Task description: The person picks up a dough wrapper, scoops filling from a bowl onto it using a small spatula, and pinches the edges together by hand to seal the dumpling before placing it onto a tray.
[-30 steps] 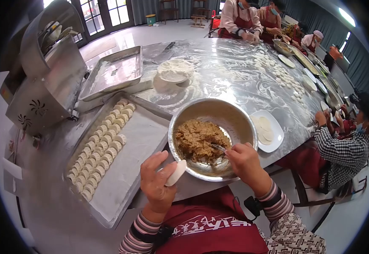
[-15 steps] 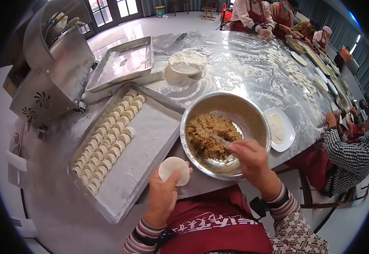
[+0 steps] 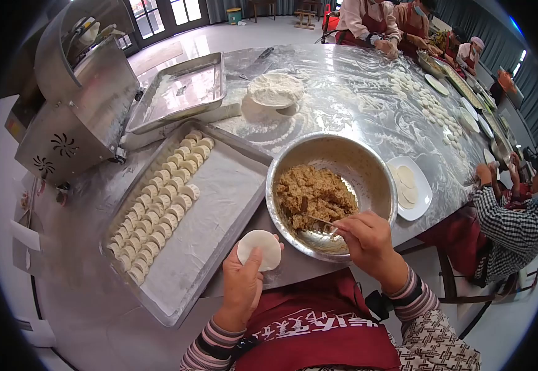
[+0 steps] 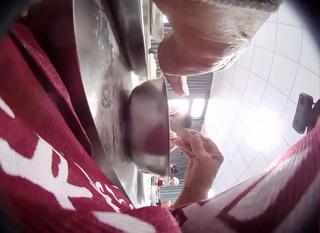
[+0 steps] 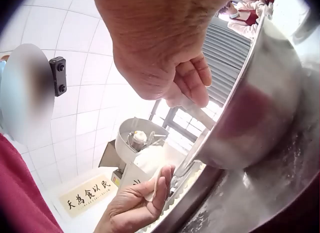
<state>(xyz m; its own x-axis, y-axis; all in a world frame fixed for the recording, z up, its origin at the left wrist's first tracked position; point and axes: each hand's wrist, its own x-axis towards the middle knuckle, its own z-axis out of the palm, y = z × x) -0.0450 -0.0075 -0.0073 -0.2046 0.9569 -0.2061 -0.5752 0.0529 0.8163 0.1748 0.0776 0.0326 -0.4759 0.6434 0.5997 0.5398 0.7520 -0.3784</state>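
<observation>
In the head view the left hand (image 3: 241, 285) holds a round white dough wrapper (image 3: 259, 250), thumb across its face, fingers behind it. The right hand (image 3: 371, 244) pinches the handle of a thin utensil (image 3: 324, 221) whose far end is in brown filling (image 3: 311, 191). That filling lies in a steel bowl (image 3: 377, 176), with the right hand over its near rim. The right wrist view shows the right hand (image 5: 160, 58) with curled fingers around the handle (image 5: 200, 116) above the bowl (image 5: 250, 118); the left hand (image 5: 135, 205) with the wrapper (image 5: 156, 184) is lower down.
Left of the bowl, a lined tray (image 3: 219, 185) holds rows of crimped dumplings (image 3: 157, 210). A white plate (image 3: 422, 193) with wrappers stands right of the bowl. Behind are a bowl of flour (image 3: 275, 89), an empty tray (image 3: 179, 93) and a steel machine (image 3: 74, 99). Several people work around the table.
The left hand has turned so the wrapper's face shows upward. The right hand has moved the utensil within the filling, and its handle lies lower now. The head view has shifted slightly.
</observation>
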